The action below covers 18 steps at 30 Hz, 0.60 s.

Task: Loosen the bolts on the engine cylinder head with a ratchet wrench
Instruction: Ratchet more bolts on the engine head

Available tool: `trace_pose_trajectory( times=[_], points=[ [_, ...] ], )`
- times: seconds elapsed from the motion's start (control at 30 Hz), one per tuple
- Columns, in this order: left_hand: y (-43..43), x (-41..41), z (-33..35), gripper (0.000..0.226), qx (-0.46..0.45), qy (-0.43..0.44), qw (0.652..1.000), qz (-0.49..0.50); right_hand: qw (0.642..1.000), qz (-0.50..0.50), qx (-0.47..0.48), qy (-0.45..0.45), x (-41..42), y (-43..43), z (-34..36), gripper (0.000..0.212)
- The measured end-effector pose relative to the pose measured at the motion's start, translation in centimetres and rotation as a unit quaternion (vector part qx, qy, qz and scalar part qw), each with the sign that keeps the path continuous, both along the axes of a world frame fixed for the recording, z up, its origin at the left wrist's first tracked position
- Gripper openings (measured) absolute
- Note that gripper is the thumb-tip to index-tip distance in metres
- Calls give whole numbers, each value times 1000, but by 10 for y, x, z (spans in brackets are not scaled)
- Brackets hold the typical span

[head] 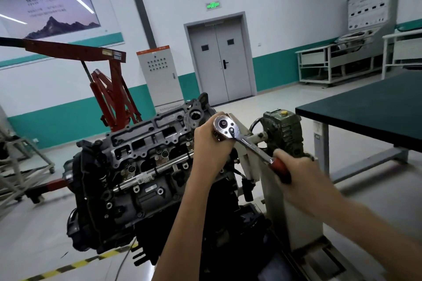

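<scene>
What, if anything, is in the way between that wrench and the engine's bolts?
Nothing visible blocks it. The ratchet wrench is over the cylinder head's right end; only the left hand, wrapped below the wrench's head, hides what lies beneath. The right hand grips the red handle.

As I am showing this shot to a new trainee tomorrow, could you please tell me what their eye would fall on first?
Centre frame, the chrome ratchet wrench stands out, its head cupped by the left hand and its red handle gripped by the right hand. Just left of it sits the bare engine cylinder head, with a red engine hoist behind at the left and a dark green table at the right.
</scene>
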<state>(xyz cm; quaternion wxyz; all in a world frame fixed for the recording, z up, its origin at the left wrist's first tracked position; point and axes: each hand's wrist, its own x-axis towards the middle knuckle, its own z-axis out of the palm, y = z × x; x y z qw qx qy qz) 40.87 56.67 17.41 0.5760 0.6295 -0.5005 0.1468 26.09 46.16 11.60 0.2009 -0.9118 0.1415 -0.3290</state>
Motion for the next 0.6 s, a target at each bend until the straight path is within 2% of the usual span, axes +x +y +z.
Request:
trace_pose_trajectory(
  times=[0.07,0.13,0.2,0.27,0.33,0.43,0.5,0.6],
  points=[
    [-6,-3,-5,48,-25,-9,999,19,992,34,111,-58,5,43,-21,33],
    [-6,-5,-8,47,-34,-9,999,18,966,51,222,-123,17,82,-34,36],
    [-3,-2,-7,48,-31,-7,999,7,949,61,267,-155,28,104,-38,35],
    [0,1,-5,47,-9,-8,1000,8,951,68,268,-140,27,98,-37,32],
    [0,0,-3,37,9,-7,1000,6,973,58,202,-94,17,69,-35,27],
    [0,0,0,35,29,1,1000,-3,999,31,18,-2,-1,4,-12,29],
    [2,3,2,42,46,-5,999,-15,993,21,-110,24,-7,-35,21,31],
    [5,5,6,28,73,-8,997,-25,970,-8,-241,27,-2,-66,66,33]
  ],
)
